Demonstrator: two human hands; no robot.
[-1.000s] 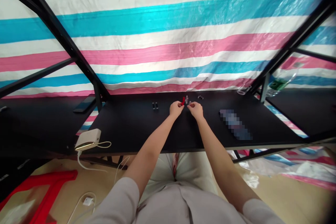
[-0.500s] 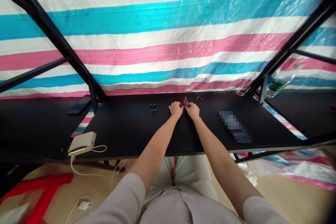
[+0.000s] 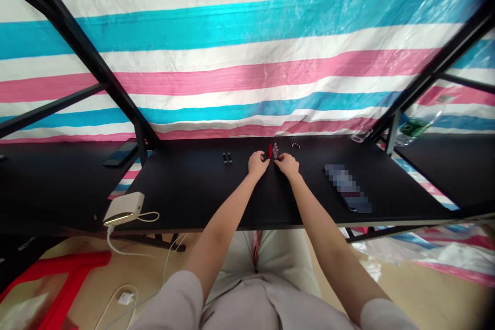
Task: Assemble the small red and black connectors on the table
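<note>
A small red piece [image 3: 270,151] and a greyish, knobbly piece [image 3: 275,151] stand side by side on the black table, between my two hands. My left hand [image 3: 257,165] is just left of the red piece, thumb and fingers apart with a gap between them. On the other side, my right hand [image 3: 288,165] rests by the near end of the grey piece, its fingers slightly apart. Whether the fingertips touch either piece is too small to tell. Two short dark rods with light ends [image 3: 227,158] lie left of my left hand. Behind my right hand is a small dark-and-light part [image 3: 296,146].
A pixelated flat object [image 3: 348,188] lies on the right of the table [image 3: 185,185]. A white box with a cable [image 3: 124,207] sits at the front left, a dark phone-like slab [image 3: 120,153] beyond the frame. A clear cup [image 3: 360,135] and bottle [image 3: 412,128] are at right.
My hands have drawn slightly apart from each other, showing more of the red and grey pieces. The view has shifted a little; the other objects stay put.
</note>
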